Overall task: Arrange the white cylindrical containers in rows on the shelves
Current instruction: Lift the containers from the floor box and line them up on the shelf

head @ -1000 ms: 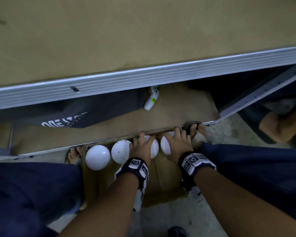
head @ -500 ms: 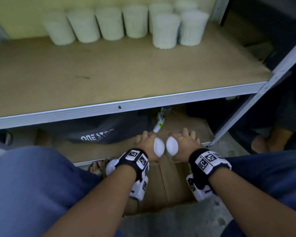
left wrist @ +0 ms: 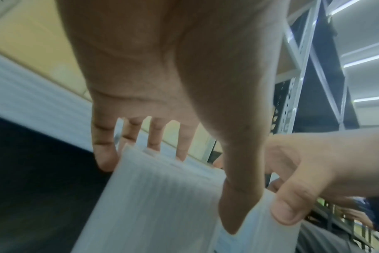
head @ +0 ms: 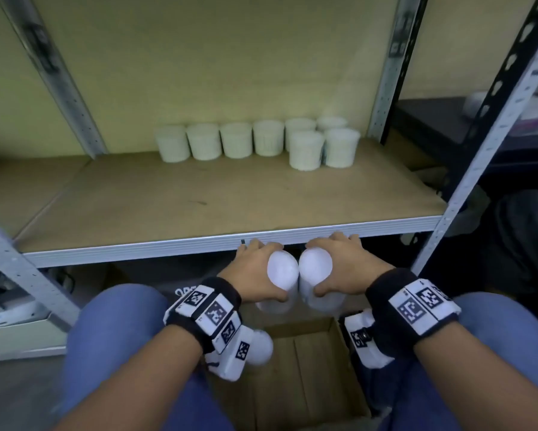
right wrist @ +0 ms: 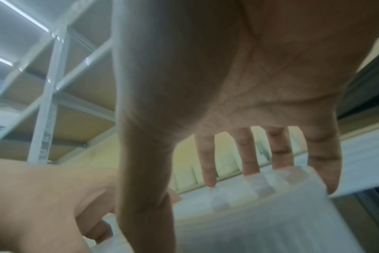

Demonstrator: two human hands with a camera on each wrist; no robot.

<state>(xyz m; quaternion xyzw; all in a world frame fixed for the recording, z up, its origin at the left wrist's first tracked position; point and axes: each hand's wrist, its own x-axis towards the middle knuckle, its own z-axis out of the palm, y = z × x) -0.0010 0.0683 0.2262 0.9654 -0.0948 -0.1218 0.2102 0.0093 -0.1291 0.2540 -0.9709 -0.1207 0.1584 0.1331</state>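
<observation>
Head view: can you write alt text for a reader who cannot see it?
Each hand, left hand and right hand, grips one white container just below the shelf edge. Eight more containers stand at the shelf's back.

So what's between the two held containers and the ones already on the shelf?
Head view: only bare shelf board and its metal front edge lie between the held containers and the shelved ones.

Both forearms reach forward side by side. The left hand (head: 255,272) and right hand (head: 343,265) each curl fingers and thumb around a white ribbed cylindrical container (head: 281,275), knuckles up.
</observation>
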